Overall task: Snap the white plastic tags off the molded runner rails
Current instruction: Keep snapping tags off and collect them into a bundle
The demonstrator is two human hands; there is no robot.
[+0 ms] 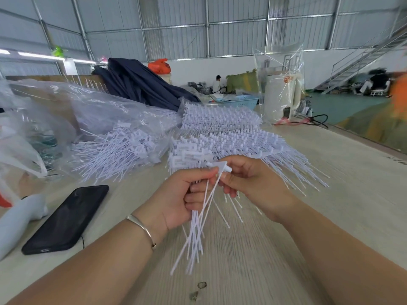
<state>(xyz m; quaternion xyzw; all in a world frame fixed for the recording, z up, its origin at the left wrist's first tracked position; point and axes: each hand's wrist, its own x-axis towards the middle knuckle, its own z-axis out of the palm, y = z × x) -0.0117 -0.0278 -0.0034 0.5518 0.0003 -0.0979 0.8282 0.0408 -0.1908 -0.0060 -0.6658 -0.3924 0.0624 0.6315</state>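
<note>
A bundle of loose tags [195,234], too many to count, is gripped in the curled left hand [176,203], tails hanging over the table [308,216], presumably to collect them. One tag head is pinched by the right hand [246,183] against two stacked runner rails [231,139] mid-table.
</note>
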